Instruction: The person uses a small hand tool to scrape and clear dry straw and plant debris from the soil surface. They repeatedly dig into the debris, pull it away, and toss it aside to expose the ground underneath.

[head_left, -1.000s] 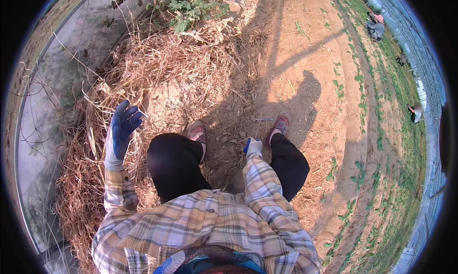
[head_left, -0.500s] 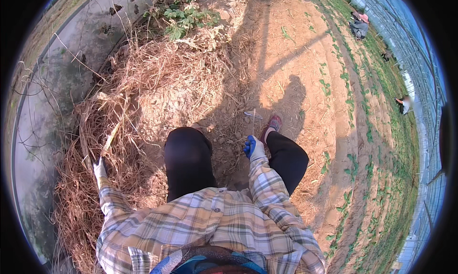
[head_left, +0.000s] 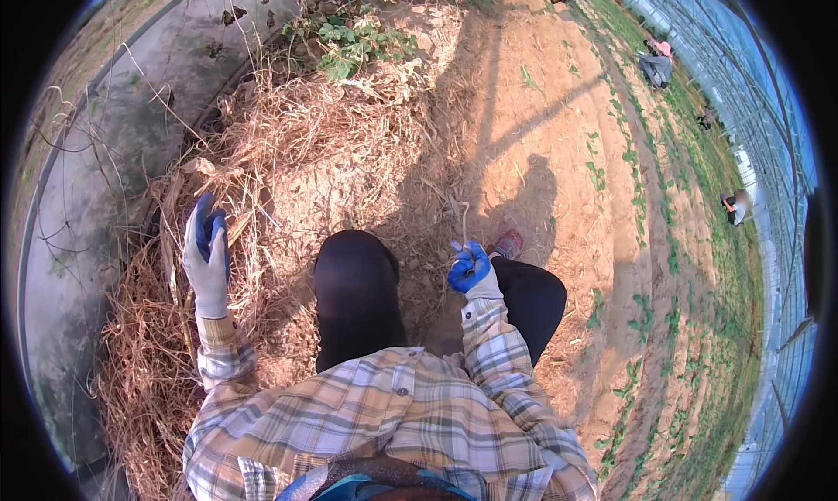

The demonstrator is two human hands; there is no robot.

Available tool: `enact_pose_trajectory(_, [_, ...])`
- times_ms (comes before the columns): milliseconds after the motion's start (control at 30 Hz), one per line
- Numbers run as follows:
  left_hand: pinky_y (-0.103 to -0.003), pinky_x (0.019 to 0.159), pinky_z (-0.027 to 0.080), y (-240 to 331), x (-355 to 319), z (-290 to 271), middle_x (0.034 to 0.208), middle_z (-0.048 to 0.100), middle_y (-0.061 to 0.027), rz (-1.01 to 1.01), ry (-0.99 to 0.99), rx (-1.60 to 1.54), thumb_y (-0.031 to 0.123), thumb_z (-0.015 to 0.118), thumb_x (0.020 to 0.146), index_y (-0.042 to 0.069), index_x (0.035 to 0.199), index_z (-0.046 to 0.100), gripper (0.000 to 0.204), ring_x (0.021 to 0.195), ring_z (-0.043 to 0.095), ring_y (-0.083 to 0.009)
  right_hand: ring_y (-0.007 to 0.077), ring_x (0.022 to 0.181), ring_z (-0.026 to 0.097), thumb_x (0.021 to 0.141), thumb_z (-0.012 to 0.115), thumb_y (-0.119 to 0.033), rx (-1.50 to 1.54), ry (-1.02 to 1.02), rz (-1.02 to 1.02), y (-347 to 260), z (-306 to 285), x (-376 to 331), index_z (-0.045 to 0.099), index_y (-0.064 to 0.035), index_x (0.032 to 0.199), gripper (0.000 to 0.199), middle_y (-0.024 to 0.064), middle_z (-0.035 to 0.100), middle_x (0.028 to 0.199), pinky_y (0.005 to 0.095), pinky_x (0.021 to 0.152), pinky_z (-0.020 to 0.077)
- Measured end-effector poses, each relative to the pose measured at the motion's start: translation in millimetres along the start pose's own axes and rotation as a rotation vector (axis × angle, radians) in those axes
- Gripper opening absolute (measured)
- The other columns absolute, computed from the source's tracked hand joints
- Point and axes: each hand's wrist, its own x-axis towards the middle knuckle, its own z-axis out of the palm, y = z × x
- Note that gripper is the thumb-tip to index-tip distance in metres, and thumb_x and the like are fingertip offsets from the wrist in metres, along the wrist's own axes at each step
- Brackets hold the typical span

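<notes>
My left hand (head_left: 208,255), in a white glove with blue fingers, is raised over the edge of a heap of dry straw and stalks (head_left: 297,143). Its fingers are apart and nothing shows in them. A matching glove covers my right hand (head_left: 471,270), which is closed in front of my right knee. From its fist a thin, pale, stick-like tool (head_left: 464,215) points away over shaded soil. The tool's kind is too small to tell, and its grip end is hidden by the fingers.
A grey concrete wall (head_left: 78,195) curves along the left. Green leaves (head_left: 358,43) grow at the heap's far end. Rows of young plants (head_left: 642,309) run along the right beside a netted frame (head_left: 786,239). Several people (head_left: 655,65) crouch farther off.
My left hand has lifted off the straw and stalks, moving away from me and slightly right, its fingers now spread. My right hand has turned a little, still holding the thin tool.
</notes>
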Motion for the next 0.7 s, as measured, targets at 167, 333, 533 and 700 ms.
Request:
enact_pose_trajectory(167, [-0.031,0.094,0.041,63,-17,47,0.128,0.047,-0.014,-0.086,-0.192,-0.439,0.004,0.049,0.086,-0.003,0.133,0.037,0.049,0.11,0.052,-0.0205,0.0044,0.044,0.03,0.089,0.053,-0.022,-0.086,-0.265,-0.001,15,63,-33,0.044,-0.0061,0.126,0.041,-0.0077,0.035,0.056,0.0218,0.045,0.0274])
enact_pose_trajectory(333, [-0.03,0.087,0.045,117,-13,87,0.124,0.05,-0.0143,-0.084,-0.415,-0.395,0.008,0.053,0.085,-0.002,0.133,0.037,0.051,0.105,0.054,-0.0199,0.0055,0.047,0.033,0.09,0.052,-0.02,-0.093,-0.429,-0.061,11,96,-49,0.039,-0.0035,0.13,0.046,-0.0036,0.041,0.065,0.023,0.045,0.0287])
enact_pose_trajectory(533, [-0.035,0.085,0.047,162,-5,139,0.121,0.053,-0.0175,0.204,-0.748,-0.134,0.02,0.065,0.079,0.001,0.128,0.044,0.056,0.103,0.058,-0.0298,0.009,0.055,0.043,0.087,0.051,-0.01,0.229,-0.355,-0.037,-13,119,-74,0.05,0.0,0.118,0.033,0.0003,0.049,0.073,0.0256,0.06,0.0408])
enact_pose_trajectory(700, [-0.037,0.079,0.048,161,-6,184,0.115,0.055,-0.0181,0.31,-0.829,-0.029,0.026,0.067,0.077,0.004,0.126,0.047,0.057,0.095,0.059,-0.0334,0.0068,0.05,0.039,0.089,0.047,-0.011,0.329,-0.608,-0.062,-52,90,-85,0.048,0.0039,0.12,0.034,-0.0034,0.041,0.063,0.0249,0.055,0.0371])
